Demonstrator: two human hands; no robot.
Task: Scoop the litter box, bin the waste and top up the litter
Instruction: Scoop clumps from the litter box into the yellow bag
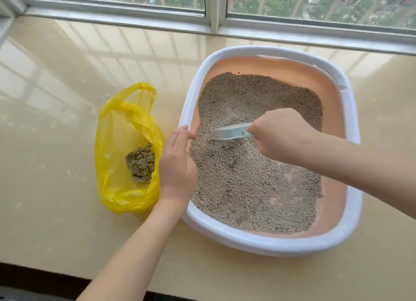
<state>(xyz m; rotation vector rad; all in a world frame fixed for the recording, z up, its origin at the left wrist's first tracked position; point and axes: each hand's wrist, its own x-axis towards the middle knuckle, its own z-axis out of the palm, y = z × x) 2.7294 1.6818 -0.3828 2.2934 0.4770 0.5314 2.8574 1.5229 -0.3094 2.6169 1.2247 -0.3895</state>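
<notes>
Nearest the camera, two bare forearms reach out over a glossy beige floor (56, 143). On the person's left side, the left hand (177, 163) rests on the near-left rim of the litter box (351, 143), fingers fairly straight and draped over the white edge, thumb tip just touching the litter (247, 183); it holds nothing and seems only to steady the box. Just left of that hand lies a yellow plastic bag (117, 165), mouth open, with a dark clump of waste (141, 163) already inside.

Further in, the right hand (283, 136) is curled tight round the handle of a pale grey scoop (229, 133). The scoop's head points toward the left wall of the box and sits at the surface of the grains, partly sunk; whether it carries anything cannot be told. Litter covers most of the tray, thinner near the right wall where the peach-coloured bottom shows through.

Beyond the box run a white window frame (213, 8) and glass, with trees outside.

Judging by the clump in the bag, scooping is under way and binning has begun; topping up is not yet done, and no fresh litter supply is in view. The next move probably calls for pushing the scoop under a clump, lifting it level, sifting loose grains back, then carrying it over the rim to the bag without spilling on the floor.
</notes>
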